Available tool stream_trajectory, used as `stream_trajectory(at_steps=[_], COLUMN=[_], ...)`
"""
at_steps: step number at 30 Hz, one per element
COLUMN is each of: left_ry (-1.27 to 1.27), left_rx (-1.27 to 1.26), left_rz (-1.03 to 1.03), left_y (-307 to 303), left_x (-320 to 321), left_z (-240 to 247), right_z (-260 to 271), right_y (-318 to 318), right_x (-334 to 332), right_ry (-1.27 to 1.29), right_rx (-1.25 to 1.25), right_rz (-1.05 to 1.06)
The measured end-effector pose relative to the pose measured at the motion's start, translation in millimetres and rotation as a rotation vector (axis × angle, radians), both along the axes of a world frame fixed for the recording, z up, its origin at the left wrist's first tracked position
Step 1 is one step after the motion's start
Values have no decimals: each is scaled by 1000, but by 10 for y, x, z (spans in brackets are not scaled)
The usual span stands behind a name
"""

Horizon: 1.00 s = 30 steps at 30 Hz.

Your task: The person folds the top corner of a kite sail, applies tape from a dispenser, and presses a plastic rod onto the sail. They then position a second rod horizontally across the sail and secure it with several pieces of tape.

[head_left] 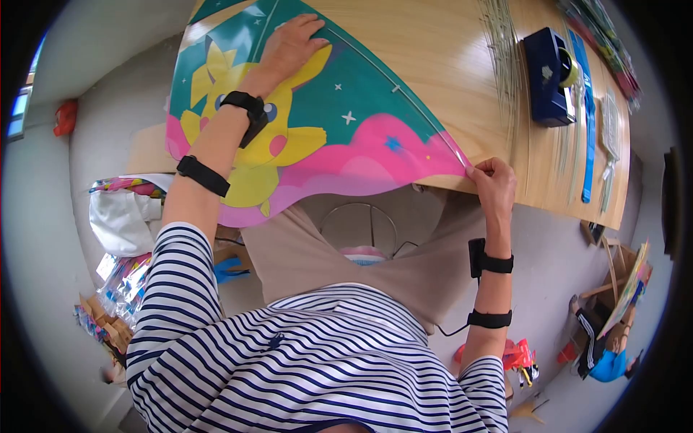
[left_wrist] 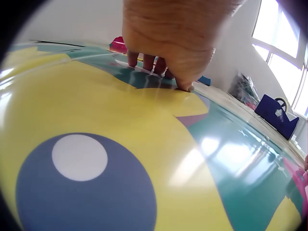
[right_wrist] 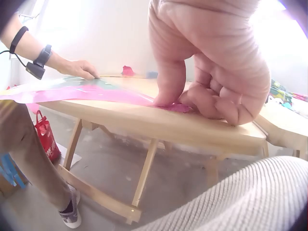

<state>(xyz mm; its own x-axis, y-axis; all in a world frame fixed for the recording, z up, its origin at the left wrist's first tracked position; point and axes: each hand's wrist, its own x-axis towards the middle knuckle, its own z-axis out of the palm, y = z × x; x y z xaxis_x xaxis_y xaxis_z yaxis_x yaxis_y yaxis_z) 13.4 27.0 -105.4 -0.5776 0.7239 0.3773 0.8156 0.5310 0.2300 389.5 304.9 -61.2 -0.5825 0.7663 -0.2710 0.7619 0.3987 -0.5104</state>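
Observation:
A large printed kite sail [head_left: 375, 155], teal, pink and purple with a yellow cartoon figure, lies over the table edge. A thin pale rod [head_left: 415, 108] runs along its slanted right edge. My left hand [head_left: 287, 50] rests on the upper part of the sail near that edge. In the left wrist view, the fingertips of the left hand [left_wrist: 168, 43] touch the teal and yellow surface. My right hand [head_left: 496, 186] pinches the sail's right corner at the rod's end. In the right wrist view, thumb and forefinger of the right hand [right_wrist: 207, 72] meet at the pink tip, other fingers curled.
On the wooden table [head_left: 426, 36], several thin rods [head_left: 502, 65] lie right of the sail. Beyond them are a dark blue tape dispenser [head_left: 545, 79] and a blue strip [head_left: 583, 115]. A red bag [right_wrist: 46, 137] stands on the floor; another person [head_left: 610, 353] is at far right.

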Motion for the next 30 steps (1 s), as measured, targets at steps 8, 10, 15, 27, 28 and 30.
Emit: stream_trajectory(at_steps=[8,10,15,27,28,30], left_ry=[-8,2,-133,-263,-257,-242], left_rx=[35,75,161,234,238,216], left_rz=[-35,-66,-40,23,15,21], left_y=[4,-7,-73,-77,-76,-73], left_x=[1,-63,-44,60,56,65], left_z=[27,-6,9,159,146,124], right_z=[378,350,198,-351,-371,-399], right_y=[158,60,-557,-1165,-1158,-1117], right_x=[-123,-578,-2195,-3755,-3757,-3721], right_ry=[169,280,417,470,459,442], right_rx=[126,98,3,244,252,262], right_rz=[84,289,628,758,754,746])
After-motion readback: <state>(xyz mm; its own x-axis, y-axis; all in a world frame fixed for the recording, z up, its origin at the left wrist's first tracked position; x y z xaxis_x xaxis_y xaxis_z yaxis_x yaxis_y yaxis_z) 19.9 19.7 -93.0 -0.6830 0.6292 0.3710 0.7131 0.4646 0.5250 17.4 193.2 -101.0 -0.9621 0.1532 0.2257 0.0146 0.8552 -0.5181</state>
